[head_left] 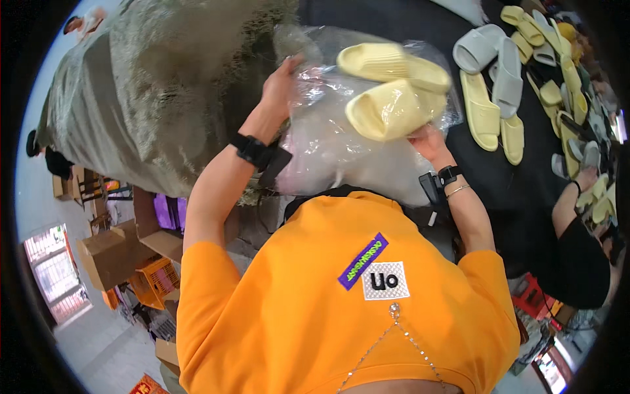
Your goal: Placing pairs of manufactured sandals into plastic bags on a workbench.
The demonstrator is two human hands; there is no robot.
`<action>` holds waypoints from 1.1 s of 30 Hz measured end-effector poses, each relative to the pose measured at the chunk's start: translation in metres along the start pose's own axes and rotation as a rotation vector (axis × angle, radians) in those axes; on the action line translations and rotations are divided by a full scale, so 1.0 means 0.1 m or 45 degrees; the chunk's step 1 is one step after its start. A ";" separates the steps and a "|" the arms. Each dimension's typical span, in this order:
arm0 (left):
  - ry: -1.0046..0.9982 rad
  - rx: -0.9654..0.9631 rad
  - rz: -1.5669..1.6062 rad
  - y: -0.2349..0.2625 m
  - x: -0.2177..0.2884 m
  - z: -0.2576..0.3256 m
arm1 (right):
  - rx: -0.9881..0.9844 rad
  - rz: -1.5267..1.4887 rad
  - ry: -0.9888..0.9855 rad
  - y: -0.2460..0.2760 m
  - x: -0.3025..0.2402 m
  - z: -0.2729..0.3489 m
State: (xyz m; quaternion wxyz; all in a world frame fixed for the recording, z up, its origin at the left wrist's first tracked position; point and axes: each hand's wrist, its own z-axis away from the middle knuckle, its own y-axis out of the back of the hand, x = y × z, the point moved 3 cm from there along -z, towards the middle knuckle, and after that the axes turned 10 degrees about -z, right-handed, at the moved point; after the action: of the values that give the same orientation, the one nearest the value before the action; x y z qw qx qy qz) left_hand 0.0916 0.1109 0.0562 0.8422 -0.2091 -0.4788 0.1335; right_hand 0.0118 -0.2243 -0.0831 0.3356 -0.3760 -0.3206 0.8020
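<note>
A pair of pale yellow slippers lies in or against a clear plastic bag in front of me; I cannot tell how far the film covers them. At the bag's left edge, my left hand is closed on the film, its fingertips partly hidden. My right hand is closed at the lower right of the pair, beneath the nearer slipper's toe end. Whether it grips the slipper itself or only plastic is partly hidden. More clear plastic spreads below the slippers toward my body.
Grey slippers and yellow slippers lie on the dark tabletop to the right, with a heap of footwear beyond. Another person's arm reaches in there. A large grey-green sack stands left, above cardboard boxes and an orange crate.
</note>
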 end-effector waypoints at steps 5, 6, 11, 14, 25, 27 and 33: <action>0.141 0.200 -0.167 0.73 -0.35 -0.28 | 0.073 0.102 -0.045 -0.08 -0.11 0.28; 0.163 0.230 -0.224 0.74 -0.32 -0.25 | 0.086 0.083 -0.076 -0.09 -0.11 0.30; -0.340 0.578 -1.097 0.52 0.01 0.03 | 0.127 -0.143 -0.118 -0.25 -0.21 0.25; -0.912 0.710 -2.077 0.41 0.14 0.04 | 0.148 0.187 -0.137 -0.18 -0.20 0.09; -0.310 -0.362 -2.668 0.06 -0.43 0.00 | 0.283 0.348 0.056 -0.29 -0.34 0.44; -0.155 -0.687 -2.667 -0.35 -0.51 0.23 | 0.374 0.582 0.042 -0.18 -0.32 0.61; -0.261 -1.375 -1.848 -1.07 -1.17 0.53 | 0.337 0.885 -0.234 -0.42 -0.32 0.96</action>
State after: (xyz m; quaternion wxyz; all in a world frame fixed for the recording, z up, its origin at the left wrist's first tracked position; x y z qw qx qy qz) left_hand -0.0109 -0.0209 0.0441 0.4602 -0.2094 -0.5626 -0.6541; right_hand -0.0383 -0.2499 0.0103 0.0591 -0.3421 -0.0964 0.9328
